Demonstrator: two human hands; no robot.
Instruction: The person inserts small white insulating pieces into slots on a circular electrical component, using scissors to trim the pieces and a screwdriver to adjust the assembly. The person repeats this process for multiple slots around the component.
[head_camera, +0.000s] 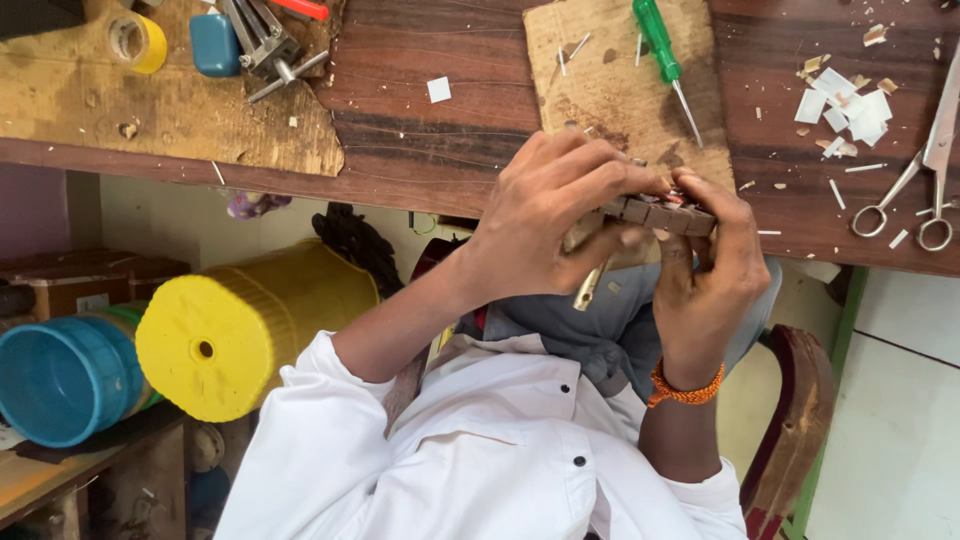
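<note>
At a dark wooden workbench (420, 120), I hold a small brown segmented piece (668, 213) in both hands, at the bench's near edge. My left hand (545, 225) curls over it from one side, fingers (600, 175) bent close around its end; a brass-coloured tool (590, 287) juts from under this palm. My right hand (705, 280) grips the other end, fingers folded tight against the piece, an orange thread band (684, 391) on the wrist.

Just beyond my fingers lies a worn board (600, 80) with a green-handled screwdriver (664, 55) across it. Farther out on the right-hand side, white paper scraps (845, 108) scatter over the wood, and steel scissors (915, 185) rest near the bench edge. Well off on the left-hand side, a second scuffed board (150, 120) carries a roll of yellow tape (136, 40), a small blue block (215, 45) and a metal clamp-like tool (270, 45). A single white square (438, 90) sits between the two boards.

Below the bench on the left-hand side, a yellow plastic drum (250, 325) lies on its side next to a blue tub (65, 375). A wooden chair edge (805, 400) and pale tiled floor (900, 400) show under my right hand.
</note>
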